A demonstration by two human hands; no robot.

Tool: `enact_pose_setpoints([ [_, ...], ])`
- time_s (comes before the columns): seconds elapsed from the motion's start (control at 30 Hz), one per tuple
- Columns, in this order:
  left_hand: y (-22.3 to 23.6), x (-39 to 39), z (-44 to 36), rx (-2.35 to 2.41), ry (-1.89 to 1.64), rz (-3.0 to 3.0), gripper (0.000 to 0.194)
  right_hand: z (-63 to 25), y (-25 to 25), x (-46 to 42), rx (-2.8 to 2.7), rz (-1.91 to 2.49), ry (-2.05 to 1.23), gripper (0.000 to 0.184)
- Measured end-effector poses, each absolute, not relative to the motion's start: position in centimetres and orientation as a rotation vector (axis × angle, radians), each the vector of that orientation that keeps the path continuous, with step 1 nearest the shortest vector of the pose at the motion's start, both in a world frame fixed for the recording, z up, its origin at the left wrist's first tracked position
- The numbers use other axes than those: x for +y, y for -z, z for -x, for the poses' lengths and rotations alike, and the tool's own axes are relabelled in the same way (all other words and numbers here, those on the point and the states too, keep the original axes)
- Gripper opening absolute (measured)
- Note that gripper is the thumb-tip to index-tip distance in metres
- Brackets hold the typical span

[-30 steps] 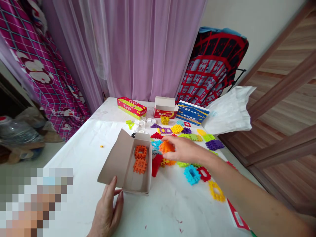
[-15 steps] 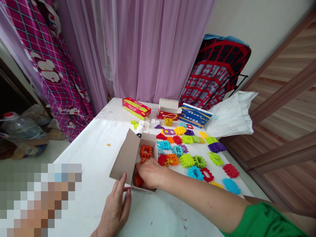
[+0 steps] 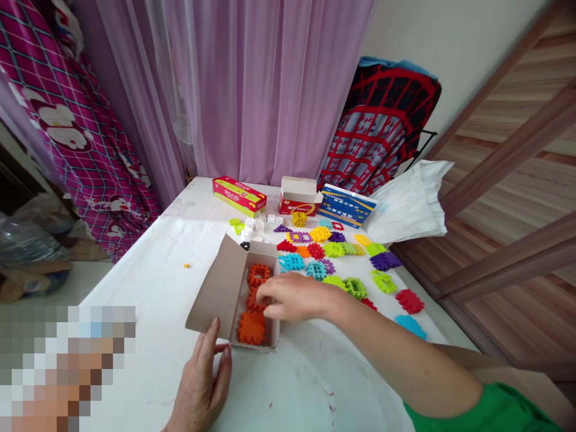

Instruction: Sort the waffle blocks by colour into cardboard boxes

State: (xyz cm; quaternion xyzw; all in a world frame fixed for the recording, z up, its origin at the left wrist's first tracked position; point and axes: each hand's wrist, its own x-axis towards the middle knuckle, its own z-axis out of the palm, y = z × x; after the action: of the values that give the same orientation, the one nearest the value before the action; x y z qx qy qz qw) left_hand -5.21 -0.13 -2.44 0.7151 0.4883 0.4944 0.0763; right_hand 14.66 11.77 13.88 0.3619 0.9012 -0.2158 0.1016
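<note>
Left hand (image 3: 202, 375), loosely spread, touches the open flap (image 3: 216, 288); at its one o'clock, orange pieces (image 3: 252, 328) line the box (image 3: 274, 333) lengthwise, twelve to six; nearer them, the right hand (image 3: 261, 305) sits at three o'clock, its grip unclear.

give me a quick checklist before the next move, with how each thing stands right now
1. Box open: ok, its lid is swung out to the left.
2. Left hand at the lid: ok, fingers at its near edge.
3. Orange pieces inside the box: ok, three show there.
4. Right hand clear of the box: not ok, its fingers are over the middle orange piece.
5. Right hand free of any piece: cannot tell, the curled fingers hide their grip.
6. Small yellow bit clear of the lid: ok, it lies apart.
</note>
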Motion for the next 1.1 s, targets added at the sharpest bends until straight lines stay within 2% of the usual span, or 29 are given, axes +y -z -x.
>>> enact_pose_setpoints([
  [0.07, 2.4, -0.1, 5.2, 1.481, -1.471, -2.141, 0.065, -17.6, -14.5, 13.1, 2.682, -1.283, 0.634, 0.025],
  [0.17, 2.4, -0.1, 5.3, 1.507, -1.468, -2.144, 0.066, -21.5, -13.3, 14.5, 2.545, -1.525, 0.368, 0.032],
  [0.3, 2.5, -0.1, 5.5, 1.536, -1.454, -2.159, 0.066, -24.0, -9.0, 14.3, 2.514, -1.361, 0.229, 0.064],
  [0.4, 2.7, -0.2, 5.7, 1.561, -1.425, -2.171, 0.066, -24.5, -6.7, 13.8, 2.562, -1.273, 0.202, 0.072],
  [0.6, 3.1, -0.7, 5.7, 1.662, -1.354, -2.068, 0.065, -24.8, -5.9, 14.5, 2.590, -1.271, 0.180, 0.068],
  [0.77, 3.8, -0.7, 5.9, 1.694, -1.445, -2.008, 0.061, -24.8, -5.7, 14.8, 2.589, -1.289, 0.182, 0.065],
  [0.97, 3.9, -0.7, 6.3, 1.785, -1.454, -1.930, 0.060, -24.9, -5.7, 14.9, 2.620, -1.228, 0.133, 0.054],
  [1.1, 3.4, -0.9, 6.8, 1.910, -1.371, -1.838, 0.060, -24.7, -5.8, 15.1, 2.602, -1.252, 0.159, 0.056],
])
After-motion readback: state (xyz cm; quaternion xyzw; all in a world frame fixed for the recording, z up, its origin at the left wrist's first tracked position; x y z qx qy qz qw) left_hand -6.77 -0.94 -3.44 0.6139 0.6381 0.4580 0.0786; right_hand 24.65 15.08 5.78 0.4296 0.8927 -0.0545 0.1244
